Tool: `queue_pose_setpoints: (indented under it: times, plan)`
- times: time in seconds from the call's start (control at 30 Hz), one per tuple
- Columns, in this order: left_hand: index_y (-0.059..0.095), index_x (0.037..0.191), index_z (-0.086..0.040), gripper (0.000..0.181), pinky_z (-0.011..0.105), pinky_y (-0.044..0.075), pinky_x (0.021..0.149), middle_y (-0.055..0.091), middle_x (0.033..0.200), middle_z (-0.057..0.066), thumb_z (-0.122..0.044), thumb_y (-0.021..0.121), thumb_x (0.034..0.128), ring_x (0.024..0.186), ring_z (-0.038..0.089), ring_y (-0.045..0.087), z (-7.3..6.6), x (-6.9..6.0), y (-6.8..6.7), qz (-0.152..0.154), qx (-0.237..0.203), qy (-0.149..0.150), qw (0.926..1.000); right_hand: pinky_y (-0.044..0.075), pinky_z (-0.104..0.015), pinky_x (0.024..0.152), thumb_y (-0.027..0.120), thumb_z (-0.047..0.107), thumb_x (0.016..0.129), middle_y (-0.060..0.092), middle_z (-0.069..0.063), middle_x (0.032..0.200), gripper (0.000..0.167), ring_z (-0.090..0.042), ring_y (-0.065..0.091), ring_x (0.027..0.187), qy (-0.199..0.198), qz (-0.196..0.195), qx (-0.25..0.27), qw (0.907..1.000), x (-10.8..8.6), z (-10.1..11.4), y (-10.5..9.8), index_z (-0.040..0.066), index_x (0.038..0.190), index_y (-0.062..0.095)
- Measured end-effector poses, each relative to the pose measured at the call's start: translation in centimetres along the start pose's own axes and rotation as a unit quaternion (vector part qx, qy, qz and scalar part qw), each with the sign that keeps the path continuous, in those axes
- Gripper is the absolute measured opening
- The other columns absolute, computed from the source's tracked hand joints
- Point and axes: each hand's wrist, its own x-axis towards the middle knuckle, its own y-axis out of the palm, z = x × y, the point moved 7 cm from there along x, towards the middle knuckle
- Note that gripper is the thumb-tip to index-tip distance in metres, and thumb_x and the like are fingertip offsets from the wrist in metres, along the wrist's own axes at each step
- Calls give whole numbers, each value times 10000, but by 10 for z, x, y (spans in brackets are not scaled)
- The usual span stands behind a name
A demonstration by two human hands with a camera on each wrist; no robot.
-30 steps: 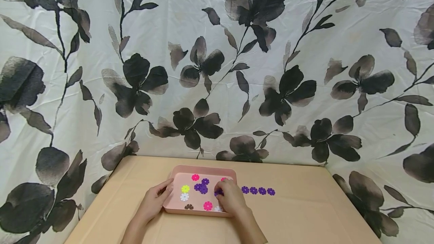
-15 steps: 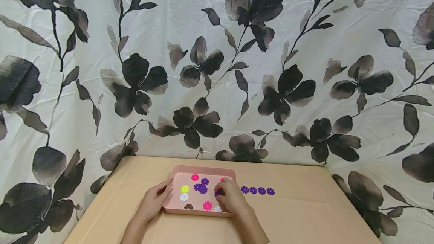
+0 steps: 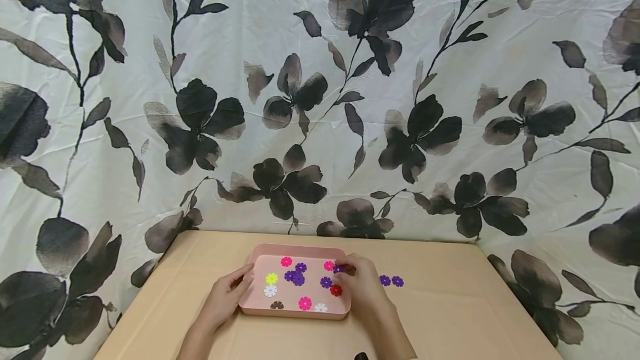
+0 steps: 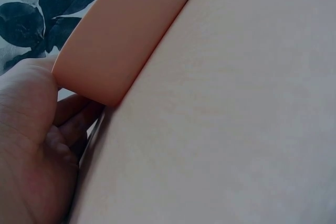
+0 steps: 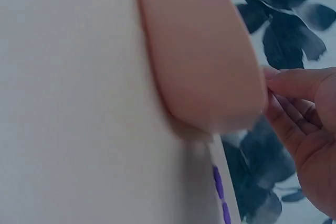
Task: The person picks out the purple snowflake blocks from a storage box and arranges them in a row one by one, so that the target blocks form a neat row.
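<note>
A shallow pink tray (image 3: 300, 312) lies on the table with flower-shaped pieces inside: purple (image 3: 298, 279), pink (image 3: 305, 303), yellow (image 3: 271, 279), white (image 3: 270, 291), brown (image 3: 277, 305) and red (image 3: 336, 290). My left hand (image 3: 225, 296) grips the tray's left side; in the left wrist view its thumb lies against the tray wall (image 4: 126, 35) and other fingers are behind the corner. Over the tray's right rim, my right hand (image 3: 367, 288) pinches a purple flower piece (image 3: 338, 269) at its fingertips. The right wrist view shows that hand beyond the tray wall (image 5: 205, 61), its fingertips hidden.
Right of the tray, two purple flower pieces (image 3: 391, 281) show in a row on the tan table (image 3: 450, 304); the right hand covers the spot beside them. A floral cloth (image 3: 280, 26) hangs behind. A small dark object (image 3: 361, 356) shows at the bottom edge.
My right hand has moved right and slightly up to the tray's right rim, uncovering a red and a purple piece and covering part of the purple row. The left hand stays on the tray.
</note>
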Motion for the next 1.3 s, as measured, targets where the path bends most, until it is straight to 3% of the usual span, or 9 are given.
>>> queue_pose_setpoints:
  times: [0.13,0.37,0.6,0.7,0.8,0.97,1.13,1.3]
  plan:
    - [585,1486,-108,457,226,397,1159,547,1546,120,-272,624,1061,1479,286,459,0,0,-1,0,36,-34,10000,606,-300,935,764,51,933,697,51,1119,292,-168,641,1009,98,-340,27,9994,-2,-6,-19,213,1176,771]
    - [583,1489,-113,458,330,396,1192,544,1548,120,-277,619,1063,1481,287,456,0,0,0,13,50,-33,10000,617,-226,852,776,12,912,709,-6,1124,269,-164,661,976,-39,-779,-2,9970,-2,-20,-49,105,1164,775]
    - [584,1488,-115,454,417,383,1209,543,1550,125,-276,615,1065,1487,298,451,-1,0,0,14,36,-8,10000,625,-285,897,763,-22,911,726,-85,1129,266,-222,705,992,-198,-1230,-164,9921,-4,-37,-80,42,1170,772]
    - [589,1484,-120,450,332,394,1198,547,1548,118,-277,618,1063,1485,289,454,0,0,0,9,52,-3,10000,630,-311,898,774,-23,902,725,-114,1119,263,-258,716,992,-221,-1440,-210,9891,-7,-44,-92,14,1162,771]
    - [592,1482,-120,450,173,385,1144,549,1545,118,-280,620,1062,1482,286,457,0,1,0,3,48,9,10000,631,-317,899,780,-32,892,718,-130,1116,269,-285,721,996,-227,-1619,-294,9861,-11,-51,-103,-3,1159,769]
    - [592,1481,-116,451,41,335,1058,546,1546,126,-279,621,1062,1483,288,454,1,1,0,0,-1,11,10000,628,-260,872,773,-20,904,700,-153,1125,265,-311,714,1009,-58,-1714,-429,9842,-17,-62,-115,-17,1169,761]
    - [594,1480,-119,449,71,348,1081,548,1543,126,-279,622,1061,1477,280,458,1,1,0,-14,-1,2,10000,591,-151,799,774,-3,910,695,-161,1135,270,-317,695,1035,233,-1700,-416,9843,-22,-73,-123,-4,1180,758]
    - [594,1481,-126,448,96,355,1101,544,1547,122,-279,622,1061,1482,277,450,1,1,0,-11,3,-16,10000,545,-115,758,751,-11,922,691,-168,1154,285,-320,672,1057,478,-1609,-445,9848,-26,-81,-127,-18,1206,743]
